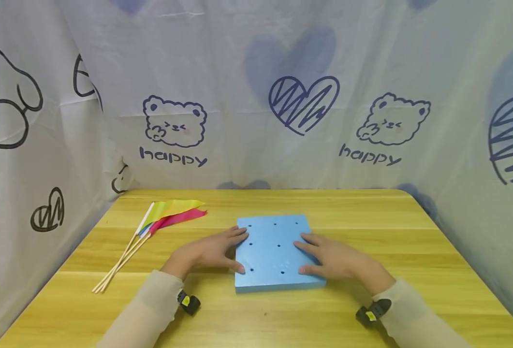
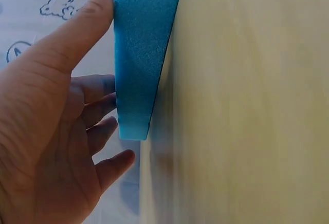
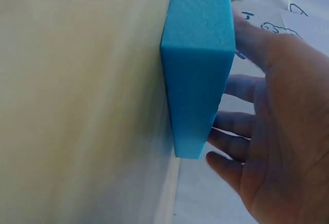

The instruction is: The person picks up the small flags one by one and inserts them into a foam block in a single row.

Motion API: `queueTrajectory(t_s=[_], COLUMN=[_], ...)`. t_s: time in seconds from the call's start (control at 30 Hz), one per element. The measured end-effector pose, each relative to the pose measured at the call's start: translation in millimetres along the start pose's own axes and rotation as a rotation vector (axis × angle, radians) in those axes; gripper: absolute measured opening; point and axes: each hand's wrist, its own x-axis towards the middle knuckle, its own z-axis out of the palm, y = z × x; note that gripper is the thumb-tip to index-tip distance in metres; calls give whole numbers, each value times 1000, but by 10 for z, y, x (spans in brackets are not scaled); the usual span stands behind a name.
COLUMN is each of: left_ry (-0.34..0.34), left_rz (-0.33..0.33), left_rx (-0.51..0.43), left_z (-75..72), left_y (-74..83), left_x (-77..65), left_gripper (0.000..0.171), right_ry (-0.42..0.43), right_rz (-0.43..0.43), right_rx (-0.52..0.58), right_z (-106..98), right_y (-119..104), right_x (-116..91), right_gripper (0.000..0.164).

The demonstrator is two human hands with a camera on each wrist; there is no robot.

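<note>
A light-blue foam block (image 1: 266, 258) lies flat on the wooden table, with several small dark holes in its top. My left hand (image 1: 214, 250) rests on its left edge, thumb and fingers spread on the top face. On the opposite edge my right hand (image 1: 338, 257) rests the same way, fingertips on the top. Both wrist views show the block's thick side (image 2: 141, 44) and fingers that are not wrapped around it. At the left lie small flags (image 1: 171, 209) on thin wooden sticks (image 1: 119, 265), crossed over one another; yellow, pink and some blue cloth shows.
The wooden table (image 1: 413, 299) stretches out around the block. A white cloth (image 1: 239, 96) printed with hearts and bears hangs behind it and along both sides. Each wrist wears a dark strap with a small camera (image 1: 191, 304).
</note>
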Motion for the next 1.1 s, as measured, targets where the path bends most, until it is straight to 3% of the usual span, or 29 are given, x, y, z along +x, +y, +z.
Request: queueTrajectory(t_s=[0.17,0.33,0.6,0.77,1.1], left_ry=[0,-13,4,92,285], left_rz=[54,78,84,80,-53], left_rx=[19,-18,-24,-23,-5], left_z=[15,22,-29,-92,-221], left_y=[4,8,35,-41,-330], left_x=[-87,-163,-226,-279,-446], left_gripper=[101,97,91,82,67], right_ry=[20,-12,-39,-43,-30], right_rz=[-68,-131,-116,-111,-128], right_rx=[-5,45,52,66,96], right_z=[20,43,44,34,40], right_y=[-36,-68,-102,-114,-126], right_x=[-41,-60,-82,-88,-94], right_gripper=[88,87,89,89,87])
